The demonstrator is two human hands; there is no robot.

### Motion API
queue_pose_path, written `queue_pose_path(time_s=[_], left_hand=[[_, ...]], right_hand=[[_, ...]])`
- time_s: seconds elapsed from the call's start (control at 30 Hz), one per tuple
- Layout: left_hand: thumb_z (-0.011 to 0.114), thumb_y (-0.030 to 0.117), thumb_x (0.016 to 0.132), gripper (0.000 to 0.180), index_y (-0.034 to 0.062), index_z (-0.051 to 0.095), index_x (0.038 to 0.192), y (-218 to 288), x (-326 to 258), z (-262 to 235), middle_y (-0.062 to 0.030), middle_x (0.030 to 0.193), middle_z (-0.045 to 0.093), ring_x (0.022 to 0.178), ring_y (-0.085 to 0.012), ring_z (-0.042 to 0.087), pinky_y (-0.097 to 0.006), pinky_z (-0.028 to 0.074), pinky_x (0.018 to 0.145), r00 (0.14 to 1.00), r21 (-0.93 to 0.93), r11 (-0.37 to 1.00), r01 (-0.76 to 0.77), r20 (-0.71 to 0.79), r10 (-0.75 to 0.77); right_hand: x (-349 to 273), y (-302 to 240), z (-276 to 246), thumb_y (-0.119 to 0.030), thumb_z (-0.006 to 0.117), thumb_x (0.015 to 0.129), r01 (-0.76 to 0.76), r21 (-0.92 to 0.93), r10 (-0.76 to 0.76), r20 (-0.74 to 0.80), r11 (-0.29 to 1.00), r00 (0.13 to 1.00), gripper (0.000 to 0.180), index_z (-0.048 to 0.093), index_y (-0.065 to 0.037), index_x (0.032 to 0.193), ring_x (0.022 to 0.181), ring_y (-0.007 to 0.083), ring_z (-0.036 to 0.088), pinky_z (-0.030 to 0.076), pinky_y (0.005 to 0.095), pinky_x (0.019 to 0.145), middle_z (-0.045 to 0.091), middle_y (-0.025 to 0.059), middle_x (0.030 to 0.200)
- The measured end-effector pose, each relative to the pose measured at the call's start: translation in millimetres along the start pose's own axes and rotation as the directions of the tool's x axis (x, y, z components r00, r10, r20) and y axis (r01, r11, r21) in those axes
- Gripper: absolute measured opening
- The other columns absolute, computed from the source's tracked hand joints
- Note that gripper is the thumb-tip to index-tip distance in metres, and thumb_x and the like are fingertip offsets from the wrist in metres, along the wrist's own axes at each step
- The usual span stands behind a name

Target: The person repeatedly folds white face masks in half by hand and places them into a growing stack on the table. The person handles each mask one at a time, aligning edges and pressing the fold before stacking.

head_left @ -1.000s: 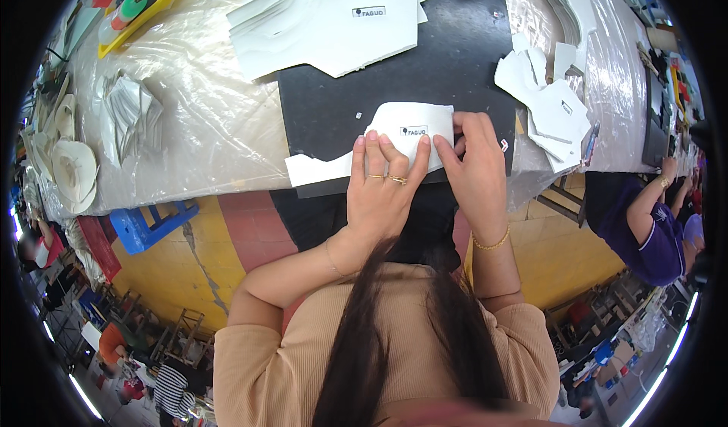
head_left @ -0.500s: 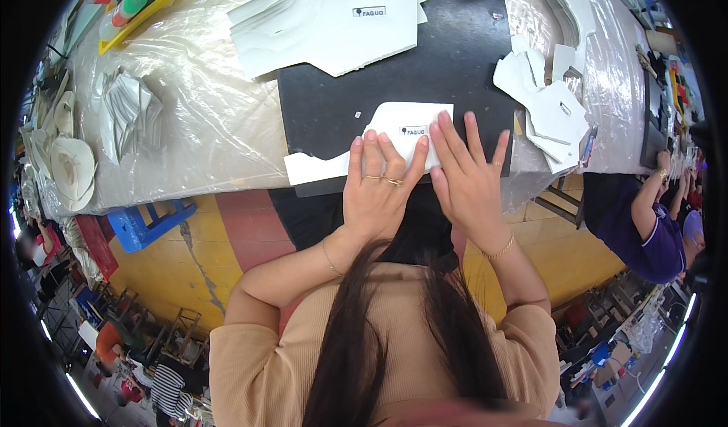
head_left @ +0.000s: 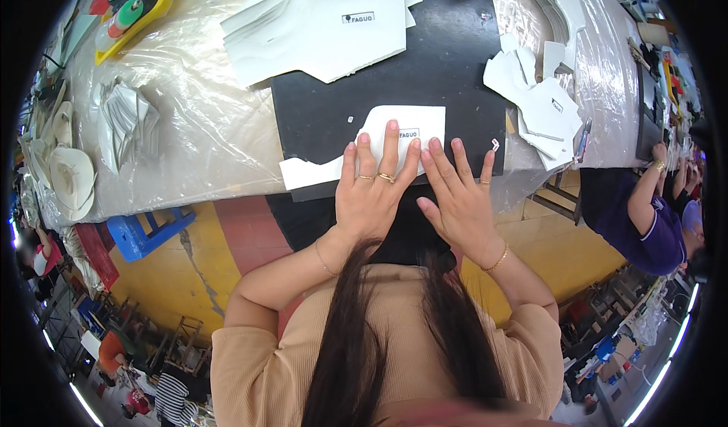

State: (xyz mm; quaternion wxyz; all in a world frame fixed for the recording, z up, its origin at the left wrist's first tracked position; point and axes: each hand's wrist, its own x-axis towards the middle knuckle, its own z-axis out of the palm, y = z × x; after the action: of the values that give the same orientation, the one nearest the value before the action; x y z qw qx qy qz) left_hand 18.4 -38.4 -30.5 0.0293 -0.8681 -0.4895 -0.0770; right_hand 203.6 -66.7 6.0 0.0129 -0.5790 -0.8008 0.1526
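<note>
Flat on a black mat (head_left: 315,116) lies a white shoe-upper-like cut piece (head_left: 428,118) with a small dark printed rectangle. My left hand (head_left: 371,196) rests on it, fingers spread, the middle finger reaching up beside the print. My right hand (head_left: 464,207) is open too; its index and middle fingertips lie at the piece's lower right, while the others spread over the mat. Close to the right little finger is a tiny white-and-red scrap (head_left: 494,145). Neither hand grips anything. Part of the piece's lower edge is hidden under my fingers.
Across the mat's far side lies a stack of similar white pieces (head_left: 318,36). More printed pieces (head_left: 557,112) and a pen (head_left: 584,137) lie to the right. A bundle of pale pieces (head_left: 125,120) and a yellow tray (head_left: 144,21) are on the left.
My right hand has drawn down from the print to the piece's lower right. The tiny scrap by its little finger now shows. The left middle finger has stretched out farther.
</note>
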Motion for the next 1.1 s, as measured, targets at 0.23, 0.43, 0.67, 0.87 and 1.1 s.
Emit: queue_pose_path(time_s=[0.23, 0.43, 0.67, 0.87, 1.1], left_hand=[[0.071, 0.015, 0.077, 0.078, 0.0286, 0.046, 0.150, -2.2, -3.3, 1.1, -0.0119, 0.159, 0.038, 0.139, -0.0387, 0.038, -0.049, 0.035, 0.114, 1.000, -0.034, 0.999, -0.005, -0.014, 0.004], [0.076, 0.016, 0.074, 0.076, 0.0268, 0.053, 0.145, -2.0, -5.9, -3.4, -0.0207, 0.162, 0.030, 0.145, -0.0391, 0.031, -0.049, 0.029, 0.118, 0.997, -0.205, 0.977, 0.059, 0.070, -0.046], [0.080, 0.018, 0.072, 0.084, 0.0343, 0.048, 0.149, -2.6, -6.9, -2.2, -0.0245, 0.163, 0.023, 0.146, -0.0375, 0.030, -0.047, 0.028, 0.119, 0.995, -0.139, 0.989, 0.052, 0.088, -0.040], [0.071, 0.021, 0.083, 0.078, 0.0383, 0.041, 0.153, -4.9, -4.2, -11.1, -0.0244, 0.162, 0.026, 0.140, -0.0367, 0.039, -0.044, 0.029, 0.118, 0.994, -0.095, 0.995, 0.029, 0.110, -0.018], [0.072, 0.024, 0.089, 0.063, 0.0161, 0.050, 0.147, -33.7, 20.1, -37.7, -0.0201, 0.151, 0.045, 0.124, -0.0367, 0.051, -0.043, 0.041, 0.106, 0.989, -0.529, 0.845, 0.079, 0.147, 0.000]], right_hand=[[32.7, 20.2, -8.3, -0.040, 0.049, 0.101, 0.012, -0.029, -0.015, -0.107, 1.000, 0.994, 0.056, 0.047, -0.015, 0.151, 0.152, 0.0269, 0.025, -0.004, 0.0660, 0.119, 0.039, -0.0002, 0.160], [68.3, 24.5, -12.7, -0.043, 0.048, 0.101, 0.262, -0.023, -0.263, -0.072, 0.965, 0.962, 0.055, 0.048, -0.017, 0.150, 0.152, 0.0235, 0.025, -0.003, 0.0669, 0.119, 0.038, -0.0021, 0.161], [64.4, 29.6, -5.1, -0.054, 0.049, 0.097, 0.217, -0.080, -0.223, -0.090, 0.973, 0.971, 0.064, 0.047, -0.019, 0.151, 0.152, 0.0233, 0.025, -0.001, 0.0670, 0.119, 0.036, -0.0025, 0.161], [23.6, 45.1, -4.5, -0.060, 0.047, 0.095, -0.098, -0.119, 0.082, -0.132, 0.988, 0.988, 0.078, 0.034, -0.013, 0.157, 0.154, 0.0266, 0.020, -0.001, 0.0669, 0.119, 0.027, 0.0009, 0.166], [30.8, 6.0, 18.3, -0.048, 0.061, 0.095, -0.300, 0.072, 0.309, -0.270, 0.951, 0.912, 0.079, 0.038, 0.003, 0.151, 0.153, 0.0394, 0.019, 0.003, 0.0681, 0.117, 0.029, 0.0191, 0.162]])
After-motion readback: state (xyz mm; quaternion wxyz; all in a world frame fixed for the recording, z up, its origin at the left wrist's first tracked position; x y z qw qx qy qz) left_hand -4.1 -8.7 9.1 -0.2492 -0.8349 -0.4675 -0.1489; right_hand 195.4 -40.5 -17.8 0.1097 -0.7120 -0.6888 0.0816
